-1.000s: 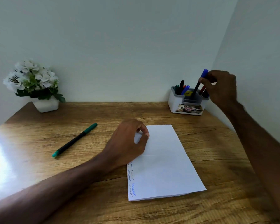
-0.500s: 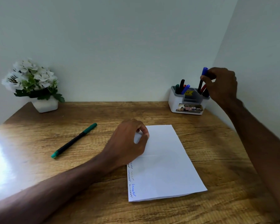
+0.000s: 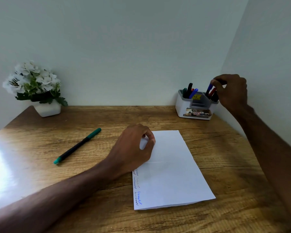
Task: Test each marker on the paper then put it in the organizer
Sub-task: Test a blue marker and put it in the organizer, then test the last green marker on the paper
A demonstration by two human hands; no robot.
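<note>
The blue marker (image 3: 209, 88) is pinched by the right hand (image 3: 232, 93) in the organizer (image 3: 194, 108), at two o'clock. The paper (image 3: 170, 170) is pressed by curled left hand (image 3: 133, 148) fingers. A green marker (image 3: 77, 146) lies at ten o'clock, a flower pot (image 3: 48, 109) beyond.

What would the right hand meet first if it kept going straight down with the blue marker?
Probably the organizer's right compartment: the right hand holds the blue marker over it, beside a red marker. Depth is uncertain.
</note>
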